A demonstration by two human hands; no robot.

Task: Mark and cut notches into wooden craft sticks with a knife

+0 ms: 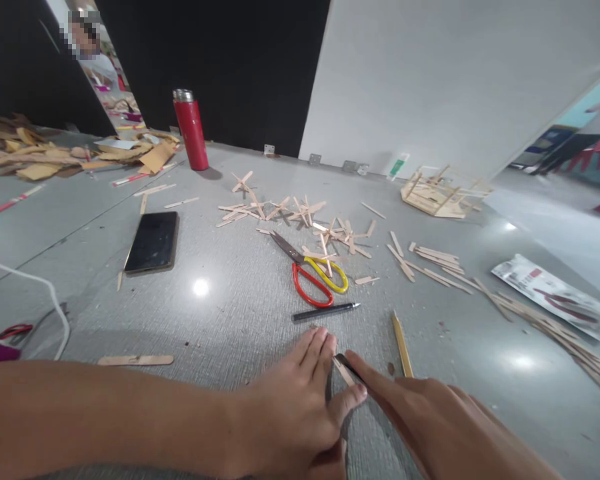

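My left hand [300,400] presses a popsicle stick [344,372] to the grey tabletop, its fingers beyond the stick's far end and the thumb lying across it. My right hand [425,420] grips a small dark-bladed knife [349,365], with the index finger stretched along its back. The blade rests on the stick near its far end; the handle is hidden in my palm. Just beyond my fingers lie a black pen [325,312] and scissors [307,263] with one red and one yellow handle loop. A yellow pencil-like stick [403,347] lies beside my right hand.
Cut stick pieces [300,212] are scattered mid-table. Further around are a phone [153,241], a red flask [192,133], a wooden stick frame [443,195], a white packet [555,293], long sticks [555,333] and cardboard scraps [45,153]. A white cable [55,300] runs at left.
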